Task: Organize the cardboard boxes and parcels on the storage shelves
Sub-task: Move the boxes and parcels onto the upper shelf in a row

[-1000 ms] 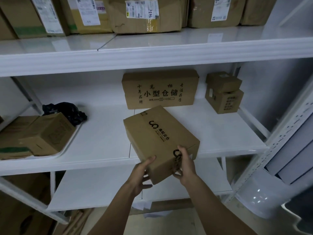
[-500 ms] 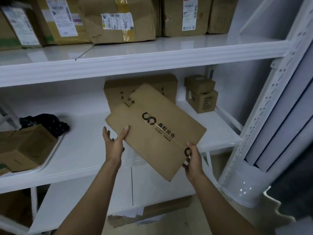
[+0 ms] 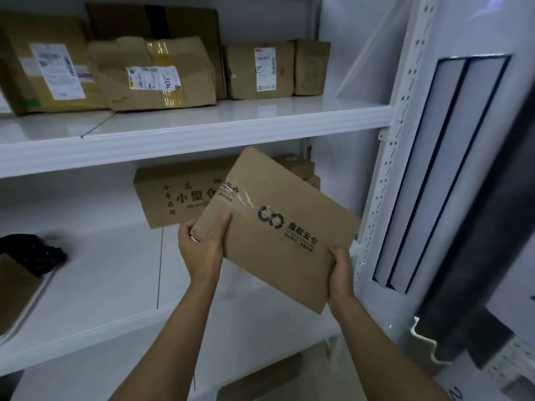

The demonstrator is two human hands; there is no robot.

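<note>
Hands meet on one cardboard box, which hangs in the air in front of the middle shelf, turned so that one corner points up and touching no shelf. The left hand grips the left corner, thumb laid on the printed face and fingers curled round the edge. The right hand clasps the lower right edge, most of its fingers hidden behind the cardboard. Holding opposite ends probably lets the person turn and steer the box. The tilt suggests it is being angled toward the bare stretch of the upper shelf, right of the labelled parcels. A second ago the box sat low at the middle shelf's front edge; now it is higher and covers part of the printed carton behind it. The left hand has shifted from the underside to the corner. The view has tipped upward, showing far more of the upper shelf's parcels.
</note>
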